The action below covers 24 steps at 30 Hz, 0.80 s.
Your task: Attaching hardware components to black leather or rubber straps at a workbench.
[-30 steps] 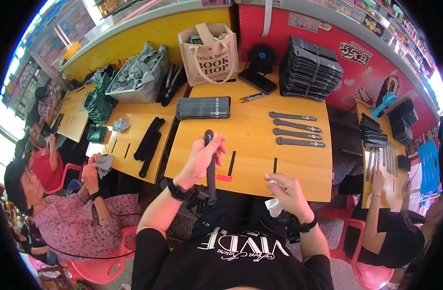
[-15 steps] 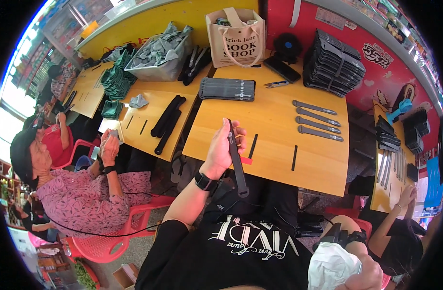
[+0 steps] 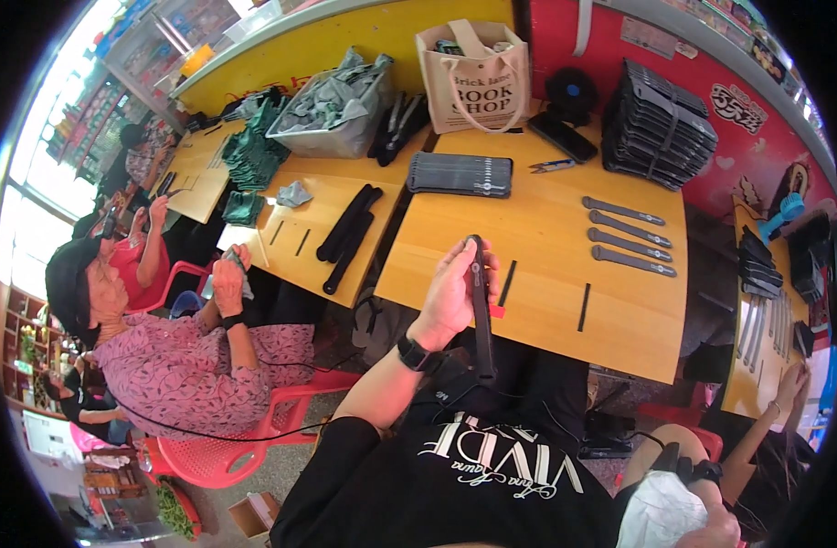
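Over the near edge of a yellow-brown wooden table (image 3: 537, 219), head view: left hand (image 3: 448, 292) pinches a flat dark grey strap (image 3: 483, 320) near its upper end, lower end dangling; loosened grip could drop it. Right hand (image 3: 714, 528) low, beside crumpled white sheet material (image 3: 656, 513), can't tell if gripping.

Head cam, left fisheye of the pair: looks down and forward from head height, over the wearer's black shirt (image 3: 364, 484), onto the table (image 3: 537, 215), right of centre. Left hand (image 3: 453, 290) close, mid-frame; right hand (image 3: 714, 528) near lower-right rim. Side tables (image 3: 309, 277) caught too.
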Motion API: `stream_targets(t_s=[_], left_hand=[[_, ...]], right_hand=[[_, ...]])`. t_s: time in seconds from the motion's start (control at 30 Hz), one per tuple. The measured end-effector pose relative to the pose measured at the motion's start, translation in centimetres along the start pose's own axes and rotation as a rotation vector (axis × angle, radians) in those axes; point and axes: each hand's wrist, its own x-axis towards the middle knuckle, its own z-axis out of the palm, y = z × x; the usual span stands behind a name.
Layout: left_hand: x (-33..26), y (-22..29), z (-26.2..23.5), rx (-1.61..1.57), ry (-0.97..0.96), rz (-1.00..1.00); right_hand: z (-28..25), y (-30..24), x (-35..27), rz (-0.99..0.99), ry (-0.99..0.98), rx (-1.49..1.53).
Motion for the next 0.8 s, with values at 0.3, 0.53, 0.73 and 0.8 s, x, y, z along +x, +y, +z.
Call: stream_targets(t_s=[0.3,0.53,0.73,0.8], left_hand=[[-1.4,-2.5,3.0,0.197,-0.19,-0.234],[-1.5,-3.7,4.1,0.245,-0.236,-0.233],[-1.4,-4.0,4.2,0.244,-0.236,-0.217],[-1.4,-4.0,4.2,0.264,-0.235,-0.22]], right_hand=[[13.4,11.8,-7.2,1.078,0.397,0.2],[16.7,15.6,-8.8,1.024,0.471,0.103],[16.8,15.8,-8.9,1.019,0.485,0.053],[16.9,15.8,-8.8,1.03,0.485,0.035]])
